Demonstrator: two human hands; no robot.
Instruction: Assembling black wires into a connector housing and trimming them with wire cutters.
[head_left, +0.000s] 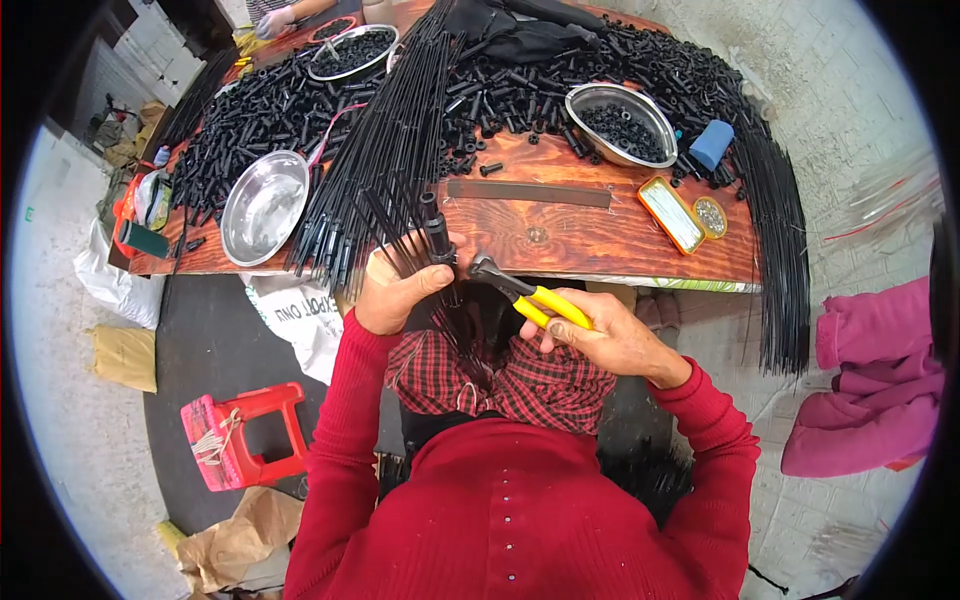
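Note:
My left hand (400, 285) is closed around a black tubular fitting (436, 225) and several thin black rods (390, 222) at the table's near edge. The fitting stands roughly upright above my thumb. Yellow-handled pliers (548, 304) are in my right hand (620, 338), which is wrapped round the grips. Their metal jaws point at the fitting and sit just to its right; whether they touch it I cannot tell. Behind my left hand, a large bundle of long black rods (390, 130) slants across the table, with black fittings (335, 240) on its near ends.
Loose black parts (660, 60) heap across the back of the wooden table (540, 235). Metal bowls (265, 205) (665, 150) (385, 62), a flat dark strip (530, 193), a small yellow tin (672, 215) and a blue block (711, 145) lie around. A red stool (250, 430) stands left. Another person's gloved hand (274, 22) shows far left.

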